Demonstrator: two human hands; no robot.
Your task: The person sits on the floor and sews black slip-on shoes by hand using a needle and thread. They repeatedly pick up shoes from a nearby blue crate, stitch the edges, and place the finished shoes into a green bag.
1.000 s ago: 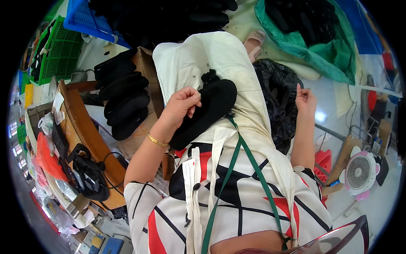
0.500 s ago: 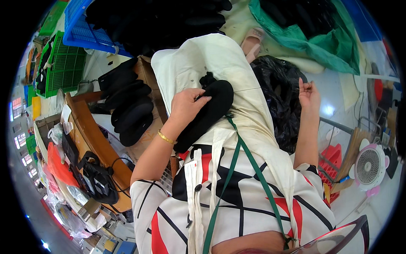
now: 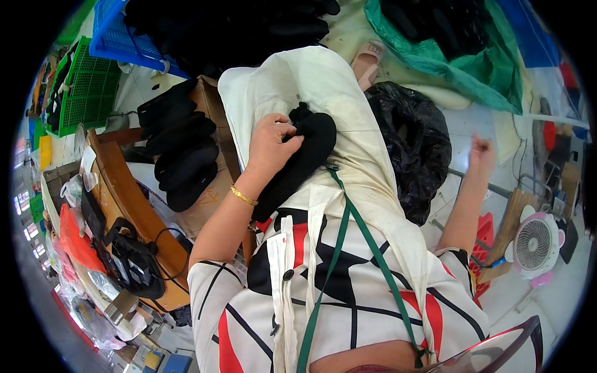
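A long black fabric piece with a rounded end, like a sock (image 3: 318, 133), lies across the pale apron (image 3: 323, 71) on my lap. My left hand (image 3: 272, 144) is closed at its left edge, thumb and fingers curled together on the fabric; the exact pinch point is partly hidden. A small crumpled black bit (image 3: 301, 112) sits just beyond the fingertips. Raised out to the right, away from the lap, is my right hand (image 3: 481, 155). Motion blurs its fingers, so anything in them cannot be made out.
Similar black pieces (image 3: 186, 158) are stacked on cardboard at my left, beside a wooden table (image 3: 134, 205). A black plastic bag (image 3: 413, 149) stands right of my lap. Beyond lie a blue crate (image 3: 118, 37), a green sack (image 3: 460, 74) and a pink slipper (image 3: 368, 62). A fan (image 3: 536, 244) is at right.
My right hand has moved outward to the right and slightly down. My left hand stays at the black sock, its fingers curled a little more, and the view has shifted slightly.
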